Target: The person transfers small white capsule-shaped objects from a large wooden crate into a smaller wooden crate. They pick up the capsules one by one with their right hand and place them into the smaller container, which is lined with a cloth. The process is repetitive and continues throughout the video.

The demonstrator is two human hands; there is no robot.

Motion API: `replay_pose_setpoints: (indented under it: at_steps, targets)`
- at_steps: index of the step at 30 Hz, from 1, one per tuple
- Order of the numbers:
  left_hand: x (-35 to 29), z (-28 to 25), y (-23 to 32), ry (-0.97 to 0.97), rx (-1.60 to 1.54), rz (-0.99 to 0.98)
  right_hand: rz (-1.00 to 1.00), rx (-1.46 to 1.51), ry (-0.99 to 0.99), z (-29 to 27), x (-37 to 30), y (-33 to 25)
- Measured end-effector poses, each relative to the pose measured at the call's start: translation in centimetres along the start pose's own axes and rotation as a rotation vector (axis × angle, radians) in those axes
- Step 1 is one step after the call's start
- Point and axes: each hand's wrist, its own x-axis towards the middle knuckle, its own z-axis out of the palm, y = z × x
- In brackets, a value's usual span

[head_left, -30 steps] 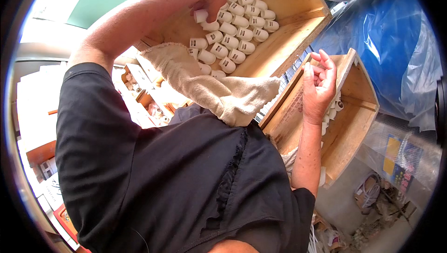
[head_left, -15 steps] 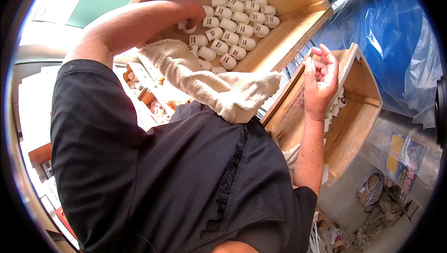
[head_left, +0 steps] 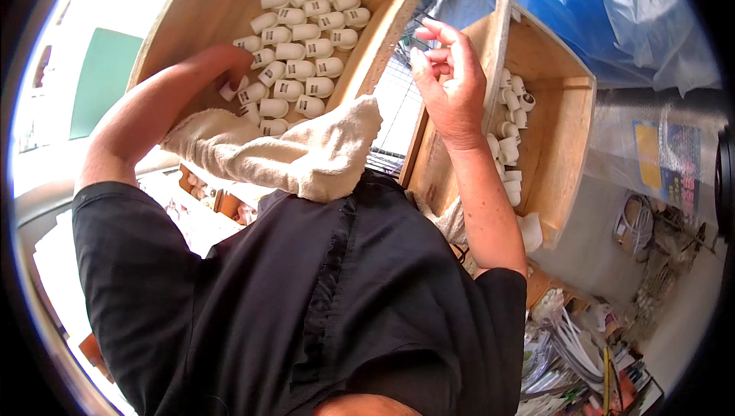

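Your left hand (head_left: pixel 220 62) is in the large wooden box (head_left: pixel 383 29), at a white cap (head_left: pixel 228 91) beside rows of similar caps (head_left: pixel 290 52); the grip's partly hidden, so can't tell whether its fingers clamp it. Your right hand (head_left: pixel 453 79) is raised by the smaller wooden box (head_left: pixel 557 140), empty, fingers loosely curled and apart.

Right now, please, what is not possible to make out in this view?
In the head view:
Left hand: its own bent shape hides most fingertips, so its grip on the white piece there is unclear.
Large wooden box: the picture's upper edge cuts off its far rim; beige cloth hides part of the near one.
Smaller wooden box: its wall and the right forearm hide some of the inside.
Lower-right clutter: mostly too small and jumbled.
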Motion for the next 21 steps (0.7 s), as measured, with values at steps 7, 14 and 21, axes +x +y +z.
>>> replay_pose_setpoints:
  at_steps: [7,14,21]
  targets:
    - [-4.5,2.5,-0.8,0.263,-0.195,0.216,-0.14,-0.047,0.062,-1.5,0.5,-0.5]
    - [-1.4,0.2,0.8,-0.169,-0.228,-0.231,0.013,-0.121,0.375,-9.5,2.8,4.6]
    - [5.0,3.2,-4.9,-0.025,-0.113,-0.076,0.539,-0.677,0.5,-19.7,-0.7,15.5]
